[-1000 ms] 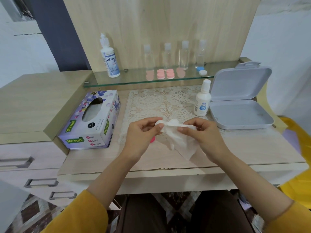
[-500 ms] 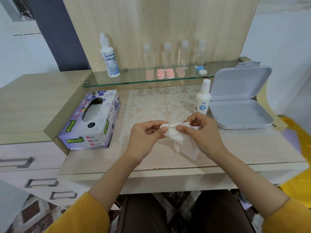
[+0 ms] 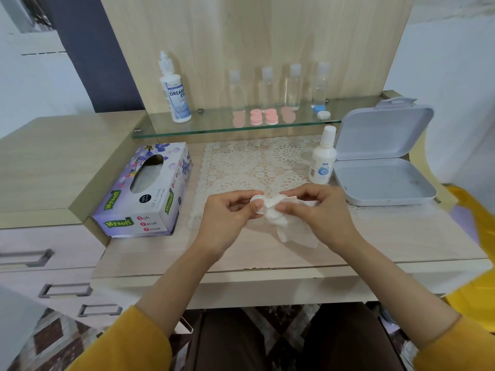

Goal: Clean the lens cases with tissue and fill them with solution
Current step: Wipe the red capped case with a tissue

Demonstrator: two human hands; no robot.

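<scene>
Left hand (image 3: 227,218) pinching white case (image 3: 257,198) by rim, over front edge of mat (image 3: 257,162). Right hand (image 3: 318,212) pinching tissue (image 3: 292,231), pressing it into case. Case seeming light, stiff, probably slick: holding by outer rim looking safest. Tissue soft, likely tearing easily. Bottle (image 3: 322,162) standing at mat's right edge.

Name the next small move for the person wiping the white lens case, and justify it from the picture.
Probably twist the tissue round inside the lens case to finish wiping. The left hand pinches the case, the right hand presses tissue into it, and the small solution bottle stands capped on the desk, so filling seems premature.
</scene>
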